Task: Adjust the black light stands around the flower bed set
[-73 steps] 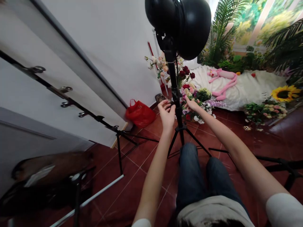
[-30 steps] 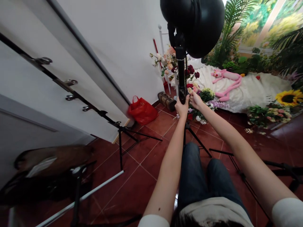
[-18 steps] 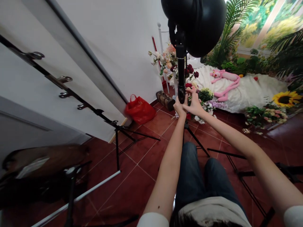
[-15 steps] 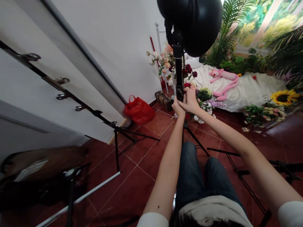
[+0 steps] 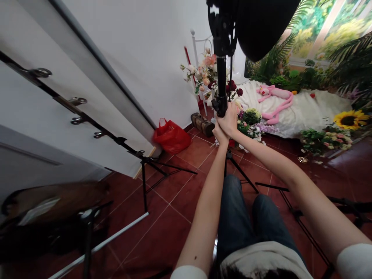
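A black light stand [image 5: 221, 79] rises upright in front of me, carrying a large dark lamp head [image 5: 263, 27] at its top. My right hand [image 5: 229, 121] is wrapped round the pole just under a black collar with a knob [image 5: 216, 104]. Lower and slightly to the left, my left hand [image 5: 220, 133] is closed round the same pole, partly covered by my right hand. The fingertips of both hands are mostly hidden. Below them, the stand's tripod legs [image 5: 242, 174] spread on the tiled floor.
On the left, a black pole with metal clamps [image 5: 78, 101] leans across. A red plastic bag [image 5: 172, 136] sits by the wall. Flowers [image 5: 251, 116], a white cloth [image 5: 314, 112] and a pink plush toy [image 5: 279, 93] lie beyond the stand. More stand legs [image 5: 302, 212] are at right.
My right hand has gone from spread fingers at the collar to a wrap round the pole. The lamp head has swung to the right, and the stand's upper part has turned.
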Tool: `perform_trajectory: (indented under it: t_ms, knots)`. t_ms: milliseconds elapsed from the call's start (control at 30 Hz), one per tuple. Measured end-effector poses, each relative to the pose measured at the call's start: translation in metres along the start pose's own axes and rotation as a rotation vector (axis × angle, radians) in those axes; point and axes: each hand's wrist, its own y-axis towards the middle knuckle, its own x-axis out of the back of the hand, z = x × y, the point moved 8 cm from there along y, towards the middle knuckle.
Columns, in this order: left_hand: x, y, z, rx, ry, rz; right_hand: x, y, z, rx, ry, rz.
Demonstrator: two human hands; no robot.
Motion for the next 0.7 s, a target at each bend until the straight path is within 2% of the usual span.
perform_trajectory:
  t_ms: [100, 200, 333, 467, 567, 700]
  knots:
    - [0.003, -0.005, -0.01, -0.043, -0.03, -0.013, 0.004, 0.027, 0.005, 0.145, 0.053, -0.024]
    - [0.008, -0.009, -0.018, -0.051, -0.044, -0.062, 0.006, 0.058, 0.013, 0.272, 0.073, 0.01]
    - [0.011, -0.009, -0.02, -0.039, -0.029, -0.08, 0.022, 0.089, 0.035, 0.336, 0.065, -0.064]
    - [0.008, -0.008, -0.02, -0.055, 0.0, -0.058, 0.04, 0.1, 0.057, 0.353, 0.062, -0.159]
    - [0.007, -0.007, -0.019, -0.062, 0.039, -0.074, 0.043, 0.102, 0.063, 0.361, 0.043, -0.094]
    - [0.005, -0.008, -0.018, -0.07, 0.078, -0.092, 0.045, 0.096, 0.058, 0.42, 0.032, 0.076]
